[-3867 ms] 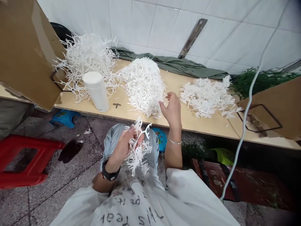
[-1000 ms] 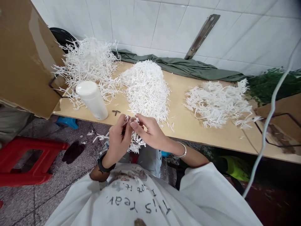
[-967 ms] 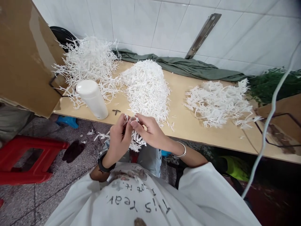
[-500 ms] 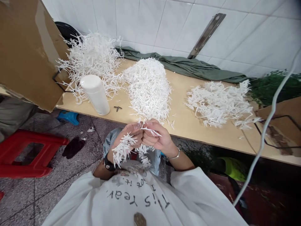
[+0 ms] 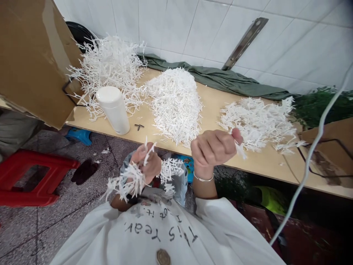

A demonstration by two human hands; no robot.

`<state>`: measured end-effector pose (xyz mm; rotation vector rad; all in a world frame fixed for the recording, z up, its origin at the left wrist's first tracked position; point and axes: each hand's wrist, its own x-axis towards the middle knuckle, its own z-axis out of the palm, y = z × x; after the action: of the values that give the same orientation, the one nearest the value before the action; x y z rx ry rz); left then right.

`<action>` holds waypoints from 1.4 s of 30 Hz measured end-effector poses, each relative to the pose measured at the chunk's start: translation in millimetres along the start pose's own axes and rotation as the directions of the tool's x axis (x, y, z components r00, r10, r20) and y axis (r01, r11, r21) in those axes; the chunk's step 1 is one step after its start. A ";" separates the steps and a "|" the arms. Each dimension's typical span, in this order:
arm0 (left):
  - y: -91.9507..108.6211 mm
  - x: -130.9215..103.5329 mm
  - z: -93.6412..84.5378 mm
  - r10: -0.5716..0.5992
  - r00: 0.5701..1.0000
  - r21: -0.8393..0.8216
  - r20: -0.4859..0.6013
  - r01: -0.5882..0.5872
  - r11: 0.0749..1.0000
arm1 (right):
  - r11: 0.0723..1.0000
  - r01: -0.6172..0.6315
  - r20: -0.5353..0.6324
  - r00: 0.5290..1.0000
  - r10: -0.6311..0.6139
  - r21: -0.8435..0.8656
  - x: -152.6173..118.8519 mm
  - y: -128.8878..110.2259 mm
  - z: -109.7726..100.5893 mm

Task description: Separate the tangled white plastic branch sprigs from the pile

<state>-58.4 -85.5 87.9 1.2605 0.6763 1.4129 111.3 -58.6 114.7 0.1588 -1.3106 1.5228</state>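
My left hand [image 5: 150,163] is closed on a bunch of white branching sprigs [image 5: 129,182], which spills over the wrist side; one thin sprig [image 5: 148,152] sticks up at the thumb. More of the white stuff [image 5: 171,171] hangs beside that hand, above a plastic bag in my lap. Raised over the table edge, my right hand [image 5: 215,149] is a fist, with a small white sprig [image 5: 241,150] pinched at its thumb. Beyond the hands lies a dense heap of short white sprigs [image 5: 178,105]. A looser pile [image 5: 257,123] spreads to the right.
A tangled heap of longer white sprigs [image 5: 110,66] stands back left, behind a white bottle [image 5: 114,112]. Small dark pieces [image 5: 139,127] lie near the bottle. A cardboard box [image 5: 30,55] borders the left side, a white cable [image 5: 314,143] crosses the right. A red stool [image 5: 55,191] is on the floor.
My hands have parted. The right hand has moved right and up towards the looser pile with a small sprig, while the left has shifted slightly left and down with its bunch.
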 end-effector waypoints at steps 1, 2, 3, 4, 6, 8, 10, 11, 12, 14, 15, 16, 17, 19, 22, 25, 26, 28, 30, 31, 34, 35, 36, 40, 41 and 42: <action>3.3 -1.0 -0.5 -0.028 0.999 -0.080 0.024 0.030 0.996 | 0.966 -0.033 -0.109 0.994 0.005 -0.257 4.1 -5.4 -4.4; 6.4 -2.0 -0.3 -0.061 0.997 -0.177 0.042 0.067 0.982 | 0.855 -0.093 -0.220 0.975 -0.025 -0.511 9.8 -9.5 -10.3; 8.7 -2.7 0.2 -0.084 0.996 -0.229 0.018 0.085 0.970 | 0.669 -0.179 -0.308 0.948 -0.077 -0.721 16.9 -12.3 -18.3; 9.8 -3.1 0.6 -0.100 0.994 -0.237 -0.037 0.088 0.967 | 0.436 -0.275 -0.361 0.924 -0.126 -0.857 24.8 -13.9 -28.8; 7.9 -2.2 -0.4 -0.068 0.986 -0.179 -0.152 0.040 0.983 | -0.041 -0.413 -0.402 0.902 -0.156 -0.910 40.1 -14.0 -57.3; 1.9 0.3 -4.7 -0.017 0.977 -0.078 -0.211 0.000 0.997 | -0.376 -0.484 -0.455 0.874 -0.168 -0.790 50.6 -11.6 -89.2; -4.5 3.3 -10.6 -0.014 0.971 0.000 -0.237 0.014 1.000 | -0.525 -0.520 -0.461 0.851 -0.251 -0.674 54.6 -8.8 -113.2; -6.9 4.7 -13.3 -0.029 0.967 0.022 -0.255 0.036 0.999 | -0.544 -0.524 -0.437 0.850 -0.293 -0.655 54.8 -7.8 -119.1; -8.4 6.1 -15.5 -0.046 0.961 0.039 -0.272 0.059 0.997 | -0.538 -0.519 -0.405 0.855 -0.324 -0.664 54.3 -7.2 -120.2; -9.4 8.5 -17.8 -0.055 0.952 0.064 -0.301 0.077 0.995 | -0.458 -0.486 -0.356 0.869 -0.345 -0.744 52.7 -6.5 -109.3; -9.1 9.5 -18.0 -0.048 0.949 0.075 -0.311 0.074 0.994 | -0.377 -0.467 -0.358 0.875 -0.326 -0.800 51.6 -6.2 -98.6; -8.6 10.3 -17.9 -0.037 0.947 0.085 -0.320 0.067 0.994 | -0.267 -0.447 -0.376 0.884 -0.277 -0.854 50.4 -5.8 -86.0; -8.1 11.0 -17.5 -0.024 0.944 0.099 -0.329 0.059 0.993 | -0.132 -0.427 -0.398 0.896 -0.196 -0.895 48.9 -5.3 -72.2; -7.7 11.6 -16.6 0.002 0.937 0.142 -0.349 0.051 0.988 | 0.160 -0.388 -0.386 0.921 0.045 -0.908 44.9 -3.7 -45.1; -9.1 11.1 -15.6 0.082 0.929 0.277 -0.361 0.023 0.960 | 0.384 -0.367 -0.216 0.899 0.381 -0.847 37.2 -0.6 -13.2; -11.7 9.3 -14.2 0.204 0.926 0.420 -0.316 -0.056 0.906 | 0.361 -0.390 -0.154 0.830 0.537 -0.847 31.1 3.4 4.1; -12.5 8.5 -13.5 0.240 0.923 0.455 -0.302 -0.082 0.887 | 0.338 -0.402 -0.164 0.814 0.557 -0.851 29.7 5.1 6.8; -13.3 7.1 -11.9 0.288 0.913 0.500 -0.290 -0.112 0.859 | 0.312 -0.421 -0.182 0.796 0.577 -0.852 27.6 9.0 8.7; -13.1 5.9 -10.7 0.310 0.905 0.522 -0.292 -0.121 0.844 | 0.315 -0.428 -0.179 0.788 0.589 -0.847 25.7 12.9 8.1; -12.7 5.4 -10.5 0.308 0.904 0.512 -0.296 -0.122 0.850 | 0.329 -0.423 -0.165 0.790 0.591 -0.844 24.8 14.6 7.7; -10.9 4.7 -12.2 0.192 0.931 0.360 -0.310 -0.072 0.930 | 0.374 -0.396 -0.139 0.820 0.555 -0.838 21.5 17.1 8.5; -10.6 4.5 -13.7 0.119 0.947 0.278 -0.299 -0.033 0.960 | 0.392 -0.383 -0.139 0.840 0.525 -0.836 20.4 16.9 9.6; -10.4 4.4 -15.7 0.037 0.964 0.194 -0.263 0.016 0.981 | 0.412 -0.371 -0.140 0.860 0.490 -0.832 19.3 16.1 10.9; -10.6 3.9 -24.4 -0.273 0.955 0.012 0.120 0.274 0.962 | 0.471 -0.336 -0.107 0.888 0.448 -0.815 14.9 9.8 15.0; -10.4 4.0 -25.9 -0.306 0.922 0.010 0.235 0.313 0.950 | 0.471 -0.342 -0.102 0.880 0.463 -0.813 13.6 7.8 15.1; -10.0 4.2 -26.8 -0.315 0.886 0.021 0.339 0.327 0.945 | 0.469 -0.356 -0.099 0.867 0.488 -0.808 12.3 5.8 14.9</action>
<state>-79.5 -72.8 72.7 1.2569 0.5858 0.9034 94.2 -61.6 125.0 -0.7316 -2.1732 1.1324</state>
